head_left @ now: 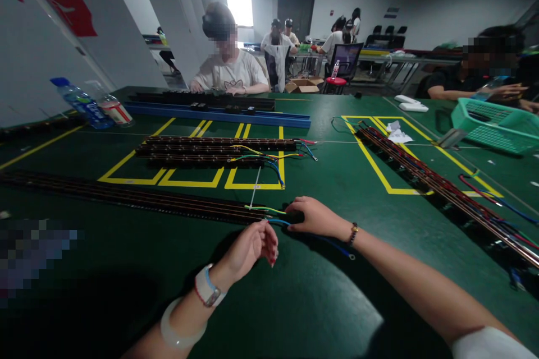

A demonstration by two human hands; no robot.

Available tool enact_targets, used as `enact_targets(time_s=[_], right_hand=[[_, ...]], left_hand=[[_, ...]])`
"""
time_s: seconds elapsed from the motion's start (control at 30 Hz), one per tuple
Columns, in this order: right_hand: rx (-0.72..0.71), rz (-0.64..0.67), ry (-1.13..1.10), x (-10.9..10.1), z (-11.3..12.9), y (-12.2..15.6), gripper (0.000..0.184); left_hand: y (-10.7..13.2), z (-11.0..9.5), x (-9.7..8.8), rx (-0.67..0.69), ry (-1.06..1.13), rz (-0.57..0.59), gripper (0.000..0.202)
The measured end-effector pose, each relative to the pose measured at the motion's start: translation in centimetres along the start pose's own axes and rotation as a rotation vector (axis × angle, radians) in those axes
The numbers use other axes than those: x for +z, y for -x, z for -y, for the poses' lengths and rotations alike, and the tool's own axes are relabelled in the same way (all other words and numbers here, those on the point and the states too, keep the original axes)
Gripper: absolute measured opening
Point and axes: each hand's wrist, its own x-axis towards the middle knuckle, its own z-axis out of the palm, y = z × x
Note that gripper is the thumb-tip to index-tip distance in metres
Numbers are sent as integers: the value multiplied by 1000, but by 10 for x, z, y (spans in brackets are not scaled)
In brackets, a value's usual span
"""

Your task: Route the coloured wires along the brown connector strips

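Note:
A long dark strip [138, 197] lies across the green table [328, 291] from the left edge to just in front of me, with thin coloured wires [265, 210] at its near end. My right hand [314, 216] rests palm down on that end, fingers curled over it and over a blue wire [332, 244]. My left hand [252, 245] hovers just left of it, fingers loosely curled, and nothing shows in them. Both wrists wear bands.
More dark strips with wires [219, 151] lie on yellow floor-tape boxes. Another bundle of strips [442, 190] runs diagonally at right. Two water bottles [90, 104] stand far left, a teal basket [492, 123] far right. A person [229, 64] works across the table.

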Motion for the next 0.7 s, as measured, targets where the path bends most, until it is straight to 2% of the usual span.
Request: enact_targets(time_s=[0.1,0.23,0.37,0.5,0.6,0.7], right_hand=[[5,23,-5,-2,2,-3,24],[-94,-17,57,1,10,-4,8],[-238,-51,302,6,14,2,10],[-451,-116,588,12,15,11,20],[-477,-105,653,13,16,16,24],[-433,-83,601,7,19,22,21]], left_hand=[[-1,0,-2,-123,65,70,40],[-1,7,2,-124,54,55,41],[-7,15,14,-98,211,-58,33],[-21,16,32,-20,361,-86,23],[-32,19,40,19,399,-144,17],[-40,24,42,30,410,-210,13]])
